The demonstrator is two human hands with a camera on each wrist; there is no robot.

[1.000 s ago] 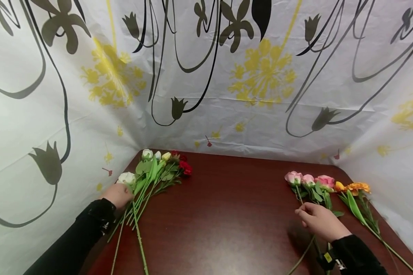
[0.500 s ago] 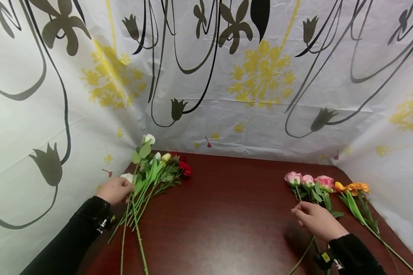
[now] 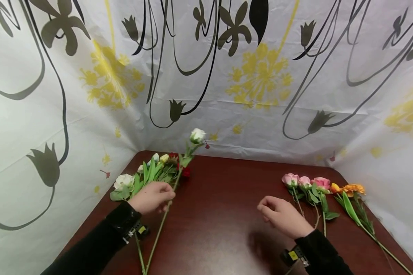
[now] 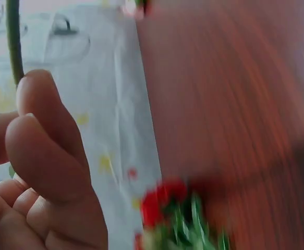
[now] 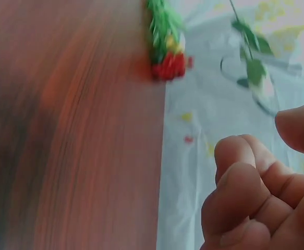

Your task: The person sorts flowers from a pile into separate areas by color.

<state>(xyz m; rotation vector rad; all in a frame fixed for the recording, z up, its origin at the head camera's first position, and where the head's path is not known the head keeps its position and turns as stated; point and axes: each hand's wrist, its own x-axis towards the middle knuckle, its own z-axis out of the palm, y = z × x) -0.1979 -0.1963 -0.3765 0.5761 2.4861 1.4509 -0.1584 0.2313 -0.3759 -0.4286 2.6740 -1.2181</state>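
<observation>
My left hand pinches the green stem of a white rose. The rose stands tilted above the table, its bloom up and to the right of the hand. Behind that hand lies a bunch with a large white flower, a yellow tulip and red carnation-like blooms. Over the right half of the table is my right hand, its fingers loosely curled. Nothing sits between its thumb and fingers in the right wrist view. Pink roses lie just beyond it.
An orange flower and an orange tulip lie along the right side, stems pointing forward. The dark red-brown table is enclosed by a white patterned sheet at the back and both sides.
My left hand has lifted the white rose out of the left bunch and moved right with it. My right hand has shifted left, away from the pink roses.
</observation>
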